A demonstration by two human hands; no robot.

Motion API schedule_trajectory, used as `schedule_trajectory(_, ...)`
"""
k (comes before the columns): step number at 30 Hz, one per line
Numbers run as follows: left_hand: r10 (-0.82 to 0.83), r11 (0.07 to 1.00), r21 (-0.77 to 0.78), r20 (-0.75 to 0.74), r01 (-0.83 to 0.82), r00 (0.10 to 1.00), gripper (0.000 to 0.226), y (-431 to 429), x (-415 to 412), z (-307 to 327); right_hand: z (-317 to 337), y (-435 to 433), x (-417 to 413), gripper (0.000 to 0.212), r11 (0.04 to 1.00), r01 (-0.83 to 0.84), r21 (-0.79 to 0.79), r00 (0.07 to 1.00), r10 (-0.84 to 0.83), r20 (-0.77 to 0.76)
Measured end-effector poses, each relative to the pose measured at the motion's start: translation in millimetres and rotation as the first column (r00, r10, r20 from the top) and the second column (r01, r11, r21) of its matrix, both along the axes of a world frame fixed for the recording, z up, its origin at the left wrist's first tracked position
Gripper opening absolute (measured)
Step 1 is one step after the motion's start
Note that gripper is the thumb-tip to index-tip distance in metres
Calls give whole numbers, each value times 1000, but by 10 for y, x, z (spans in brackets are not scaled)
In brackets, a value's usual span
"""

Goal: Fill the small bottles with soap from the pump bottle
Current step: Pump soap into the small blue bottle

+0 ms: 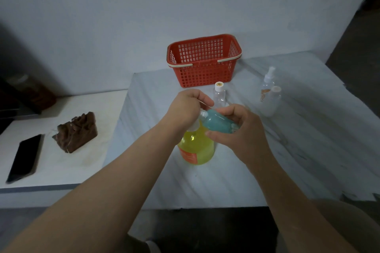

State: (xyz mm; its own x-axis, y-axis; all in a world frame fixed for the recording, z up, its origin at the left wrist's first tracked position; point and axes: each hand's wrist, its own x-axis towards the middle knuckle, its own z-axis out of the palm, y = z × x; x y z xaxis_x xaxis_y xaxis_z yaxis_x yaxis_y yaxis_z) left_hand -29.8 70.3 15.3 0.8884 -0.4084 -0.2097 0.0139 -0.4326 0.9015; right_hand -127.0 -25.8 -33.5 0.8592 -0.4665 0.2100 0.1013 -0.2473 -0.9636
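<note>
Items as I read them from my remote feed:

1. Pump bottle [195, 146] – yellow liquid, orange label, upright on the bench [287, 150] near its front edge.
2. Left hand [188, 107] – grip closed, fingers curled down over the pump head.
3. Small teal bottle [218, 122] – tilted, lifted off the bench, open neck up against the pump head.
4. Right hand [236, 129] – grip clamped round the teal bottle's body, thumb underneath.
5. Clear small bottle [219, 95] – white cap on, upright just behind the hands.
6. Spray bottle [267, 84] and frosted capped bottle [272, 101] – upright, touching or nearly so, to the right of the clear one.
7. Red basket [202, 76] – cream handles folded down, at the back of the bench by the wall. I cannot tell what is inside.
8. Lower white shelf [72, 166], left of the bench – carries a dark phone [25, 157] and a brown crumpled lump [77, 131].
</note>
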Motion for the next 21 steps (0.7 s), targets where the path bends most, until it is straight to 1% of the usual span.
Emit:
schedule_trajectory(5, 27, 999, -17, -30, -27, 999, 41, 1, -4, -30, -21, 6, 18, 44, 1000, 8, 16, 1000, -8, -9)
schedule_trajectory(12, 66, 998, -19, -24, -66, 998, 39, 6, -40, 15, 33, 20, -1, 44, 1000, 7, -13, 1000, -8, -2)
schedule_trajectory(15, 31, 999, -23, -30, -32, 999, 38, 18, -34, 85, 49, 10, -3, 46, 1000, 16, -26, 1000, -16, 12)
schedule_trajectory(18, -17, 999, -39, -45, 16, 999, 31, 41, -21, 175, 56, 11, -1, 46, 999, 22, -29, 1000, -22, 17)
schedule_trajectory(21, -37, 999, -17, -37, 37, 999, 30, 32, -22, 209, 58, 10, -5, 46, 999, 25, -37, 1000, -25, 20)
